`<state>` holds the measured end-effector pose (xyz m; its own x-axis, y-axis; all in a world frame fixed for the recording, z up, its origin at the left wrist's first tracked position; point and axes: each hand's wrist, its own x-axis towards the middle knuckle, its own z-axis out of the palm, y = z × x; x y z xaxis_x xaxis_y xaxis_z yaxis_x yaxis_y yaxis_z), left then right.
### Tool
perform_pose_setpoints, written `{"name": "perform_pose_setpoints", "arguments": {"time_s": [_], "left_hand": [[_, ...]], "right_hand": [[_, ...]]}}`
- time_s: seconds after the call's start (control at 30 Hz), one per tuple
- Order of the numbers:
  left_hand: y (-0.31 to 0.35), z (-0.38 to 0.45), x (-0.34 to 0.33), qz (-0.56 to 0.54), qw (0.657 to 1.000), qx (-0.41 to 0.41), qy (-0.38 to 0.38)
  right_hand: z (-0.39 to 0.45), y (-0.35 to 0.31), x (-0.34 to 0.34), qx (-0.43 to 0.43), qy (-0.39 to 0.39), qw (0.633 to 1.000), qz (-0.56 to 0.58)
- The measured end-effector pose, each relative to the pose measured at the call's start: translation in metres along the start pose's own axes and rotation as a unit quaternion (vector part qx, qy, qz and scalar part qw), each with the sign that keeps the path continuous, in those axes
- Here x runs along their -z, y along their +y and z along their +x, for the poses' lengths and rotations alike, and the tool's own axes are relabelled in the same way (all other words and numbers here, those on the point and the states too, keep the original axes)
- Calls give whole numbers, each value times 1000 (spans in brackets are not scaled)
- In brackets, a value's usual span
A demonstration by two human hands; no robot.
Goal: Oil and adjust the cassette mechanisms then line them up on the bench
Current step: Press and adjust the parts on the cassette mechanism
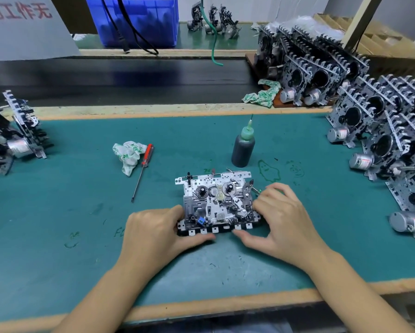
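Observation:
A metal cassette mechanism lies flat on the green bench mat, its reels facing up. My left hand grips its near left corner, thumb along the front key row. My right hand holds its right side, fingers curled at the edge and thumb stretched toward the front keys. A dark oil bottle with a green needle tip stands upright just behind the mechanism. Several mechanisms stand in rows on the right. A few more mechanisms stand at the left edge.
A red-handled screwdriver and a crumpled rag lie left of the bottle. Another rag sits by a black conveyor belt behind the mat. A blue bin and a hanging green hose are farther back.

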<state>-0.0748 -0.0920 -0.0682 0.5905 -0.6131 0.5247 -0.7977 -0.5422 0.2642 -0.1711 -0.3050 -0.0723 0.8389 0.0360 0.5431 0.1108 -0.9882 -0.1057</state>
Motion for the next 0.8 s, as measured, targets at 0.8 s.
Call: {"name": "perform_pose_setpoints", "arguments": {"time_s": [0.8], "left_hand": [[-1,7,-1,18,993,109,-35]], "right_hand": [[90,21,-27,-434,-52,842,317]]}}
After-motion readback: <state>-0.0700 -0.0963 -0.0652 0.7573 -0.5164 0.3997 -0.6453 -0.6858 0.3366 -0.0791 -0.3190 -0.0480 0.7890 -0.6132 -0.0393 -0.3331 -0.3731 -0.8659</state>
